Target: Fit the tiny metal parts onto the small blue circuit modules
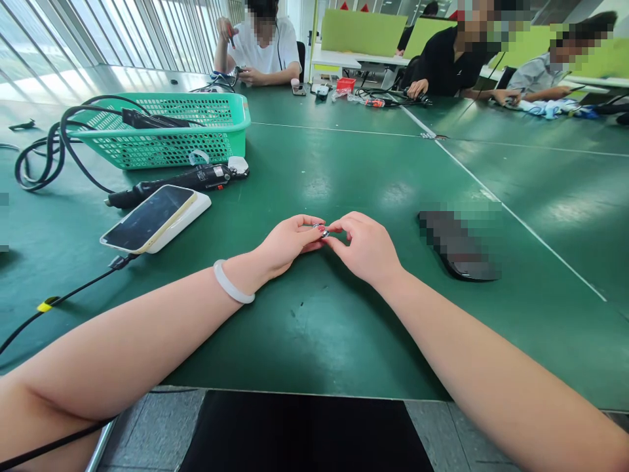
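Above the green table [314, 328], my left hand [289, 242] and my right hand [363, 246] meet at the fingertips. Between them is a small shiny metallic piece [324, 233], too small to make out clearly. The left fingers are closed around it, with the thumb on top. My right thumb and index finger pinch at its right side. A pale bracelet circles my left wrist.
At the left, a phone [150, 216] rests on a white block beside a black electric screwdriver [171, 185]. Behind them stands a green basket [184, 134] with black cables. A dark flat object [457, 246] lies at right. Several people sit across the table.
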The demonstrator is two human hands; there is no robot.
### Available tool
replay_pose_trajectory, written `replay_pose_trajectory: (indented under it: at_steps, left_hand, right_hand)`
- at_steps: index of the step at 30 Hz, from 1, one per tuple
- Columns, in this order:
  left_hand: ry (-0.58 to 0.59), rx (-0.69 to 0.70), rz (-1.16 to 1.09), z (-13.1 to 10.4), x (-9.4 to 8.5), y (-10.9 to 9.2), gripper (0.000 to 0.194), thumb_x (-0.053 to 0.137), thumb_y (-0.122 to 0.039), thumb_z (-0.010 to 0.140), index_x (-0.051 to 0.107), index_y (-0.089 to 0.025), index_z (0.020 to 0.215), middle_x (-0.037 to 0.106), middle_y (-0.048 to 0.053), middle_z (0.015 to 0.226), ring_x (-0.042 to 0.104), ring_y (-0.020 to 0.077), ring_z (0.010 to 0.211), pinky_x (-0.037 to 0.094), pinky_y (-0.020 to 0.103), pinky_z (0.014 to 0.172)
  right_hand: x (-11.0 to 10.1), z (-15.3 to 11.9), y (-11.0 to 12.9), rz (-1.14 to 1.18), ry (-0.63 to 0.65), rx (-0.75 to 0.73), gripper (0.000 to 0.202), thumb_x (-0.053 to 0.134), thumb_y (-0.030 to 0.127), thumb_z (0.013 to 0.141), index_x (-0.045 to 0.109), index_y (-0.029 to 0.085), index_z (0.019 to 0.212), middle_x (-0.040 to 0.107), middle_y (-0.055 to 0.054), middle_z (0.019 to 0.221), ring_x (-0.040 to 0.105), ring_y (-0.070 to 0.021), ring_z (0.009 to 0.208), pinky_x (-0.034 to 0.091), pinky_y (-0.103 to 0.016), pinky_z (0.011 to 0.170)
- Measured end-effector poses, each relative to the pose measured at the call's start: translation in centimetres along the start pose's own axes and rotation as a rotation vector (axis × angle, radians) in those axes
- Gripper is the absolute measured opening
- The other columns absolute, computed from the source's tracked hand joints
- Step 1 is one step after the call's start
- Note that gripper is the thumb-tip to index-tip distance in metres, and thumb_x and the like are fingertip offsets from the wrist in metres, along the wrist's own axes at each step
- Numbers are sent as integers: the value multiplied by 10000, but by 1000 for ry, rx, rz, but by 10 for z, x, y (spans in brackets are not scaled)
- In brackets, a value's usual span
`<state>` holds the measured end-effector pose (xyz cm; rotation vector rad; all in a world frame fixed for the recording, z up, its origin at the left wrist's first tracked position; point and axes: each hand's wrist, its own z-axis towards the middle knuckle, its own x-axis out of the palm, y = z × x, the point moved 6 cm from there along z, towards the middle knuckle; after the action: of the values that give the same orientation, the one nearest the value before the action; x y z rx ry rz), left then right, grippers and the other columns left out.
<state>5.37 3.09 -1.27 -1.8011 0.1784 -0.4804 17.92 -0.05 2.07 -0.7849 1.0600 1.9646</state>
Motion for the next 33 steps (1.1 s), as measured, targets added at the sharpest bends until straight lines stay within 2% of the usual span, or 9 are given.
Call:
replay_pose_trajectory:
  at_steps: [8, 13, 17, 21, 23, 26, 28, 30, 33]
  left_hand:
    - [-35, -46, -37, 0, -3, -1, 90, 599, -85, 789, 583, -95, 877, 649, 55, 845, 632, 90, 777, 486, 303, 898]
    - [-83, -46, 67, -7, -8, -4, 121, 615, -87, 780, 566, -102, 889, 681, 78, 857, 653, 97, 753, 505, 302, 885]
    - [-156, -18, 412, -16, -24, -13, 215, 684, -158, 718, 573, -135, 901, 711, 95, 908, 667, 131, 715, 524, 318, 797]
    - [-153, -23, 763, -36, -46, -24, 232, 649, -252, 712, 597, -170, 923, 724, 72, 886, 686, 173, 720, 517, 318, 752]
    - [-193, 8, 1009, -53, -61, -33, 228, 606, -300, 735, 607, -199, 939, 726, 58, 887, 689, 196, 743, 506, 319, 746]
    - [-365, 78, 1485, -87, -85, -50, 264, 508, -351, 797, 618, -219, 997, 718, 93, 939, 668, 270, 878, 472, 359, 781]
    - [-412, 44, 1742, -109, -97, -54, 337, 390, -370, 859, 592, -202, 1069, 703, 123, 968, 660, 306, 880, 459, 385, 748]
    - [-414, -10, 1889, -127, -107, -55, 376, 321, -395, 889, 560, -213, 1116, 696, 109, 970, 656, 304, 861, 455, 378, 712]
    - [-452, -110, 1886, -143, -123, -55, 388, 303, -461, 894, 566, -253, 1091, 700, 61, 966, 646, 272, 835, 453, 354, 699]
  right_hand:
    - [10, 1, 6, 80, 31, -43, 145, 577, 282, 844, 674, 194, 906, 653, -37, 899, 555, -149, 731, 446, -298, 673]
    - [6, 1, -8, 186, 4, -39, 197, 574, 318, 848, 673, 187, 957, 651, -37, 909, 528, -129, 679, 449, -295, 689]
    - [5, 0, -24, 218, 11, 44, 206, 562, 323, 848, 680, 184, 943, 646, -27, 863, 510, -117, 636, 438, -292, 670]
    - [5, -1, -32, 252, 23, 96, 216, 553, 327, 843, 684, 191, 948, 639, -20, 849, 498, -108, 614, 436, -286, 655]
    - [4, -2, -34, 266, 25, 109, 222, 545, 330, 844, 682, 196, 958, 639, -19, 839, 497, -109, 606, 437, -287, 647]
    - [3, -2, -34, 278, 32, 110, 226, 531, 328, 849, 678, 196, 960, 643, -21, 837, 501, -110, 607, 439, -289, 649]
    - [3, -2, -33, 281, 33, 109, 225, 523, 321, 851, 676, 195, 959, 644, -23, 839, 505, -111, 613, 441, -289, 652]
    - [3, -2, -33, 280, 39, 105, 224, 517, 312, 852, 672, 195, 966, 644, -26, 841, 509, -112, 621, 443, -291, 656]
    - [4, -3, -33, 275, 56, 106, 224, 513, 302, 854, 667, 194, 975, 642, -26, 836, 513, -113, 628, 444, -295, 664]
